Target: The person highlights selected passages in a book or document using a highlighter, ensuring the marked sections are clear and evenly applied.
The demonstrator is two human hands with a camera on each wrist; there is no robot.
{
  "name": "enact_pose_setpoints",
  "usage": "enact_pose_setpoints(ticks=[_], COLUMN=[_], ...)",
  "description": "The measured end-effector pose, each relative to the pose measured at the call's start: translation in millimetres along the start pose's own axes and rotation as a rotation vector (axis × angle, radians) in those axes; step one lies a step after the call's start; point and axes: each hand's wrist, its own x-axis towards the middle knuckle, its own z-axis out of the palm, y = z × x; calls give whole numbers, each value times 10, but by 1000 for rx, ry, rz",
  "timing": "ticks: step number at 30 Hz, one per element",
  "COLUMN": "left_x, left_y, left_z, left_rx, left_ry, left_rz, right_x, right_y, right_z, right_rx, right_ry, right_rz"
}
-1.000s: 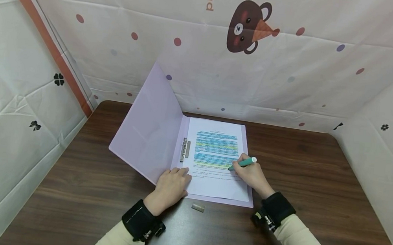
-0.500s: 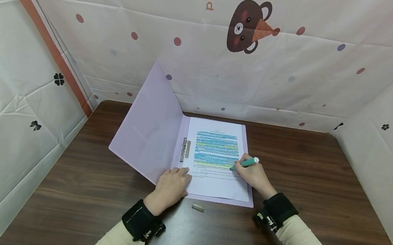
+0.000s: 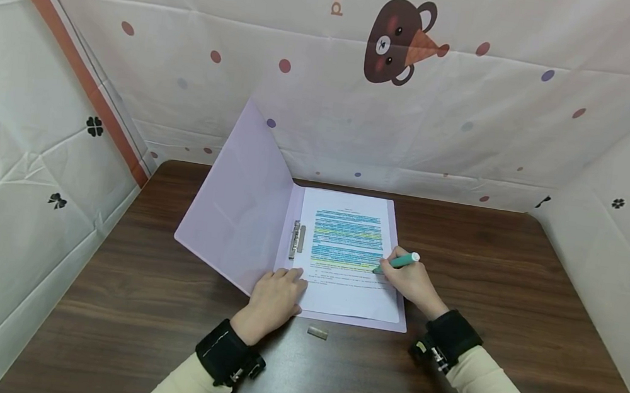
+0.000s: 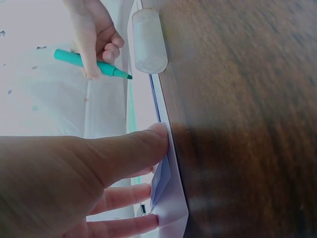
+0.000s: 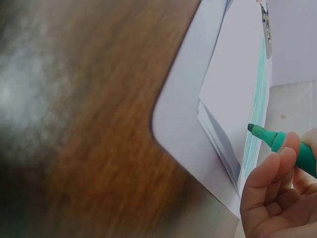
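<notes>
A lilac clip folder (image 3: 286,263) lies spread on the table, its cover tilted up at the left. Inside is a printed sheet (image 3: 347,304) whose upper lines are marked blue and yellow; plain lines follow below. My right hand (image 3: 411,285) pinches a green highlighter (image 3: 402,260) between thumb and fingers. Its dark tip is at the right end of a line just under the marked text; whether it touches the paper I cannot tell. My left hand (image 3: 273,297) rests on the sheet's lower left corner with fingers spread, and the thumb (image 4: 133,148) lies near the edge.
A small pale cylinder (image 3: 317,333), like a pen cap, lies on the brown wooden table (image 3: 165,334) just in front of the folder. The metal clip (image 3: 294,240) sits at the folder's spine. Printed cloth (image 3: 323,109) hangs behind and at both sides.
My right hand has slid slightly to the right with the highlighter, its tip moving along the line. The left hand, folder and pale cylinder stay where they were.
</notes>
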Motion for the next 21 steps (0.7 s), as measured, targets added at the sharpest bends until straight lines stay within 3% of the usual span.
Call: enact_pose_setpoints(ticks=[21], left_x=[2], left_y=[2], left_z=[-13], left_rx=[-18], left_ry=[-21], left_rz=[-5], right_x=[-20], right_y=[59], right_z=[-61], right_rx=[12], right_ry=[-10], right_rz=[34])
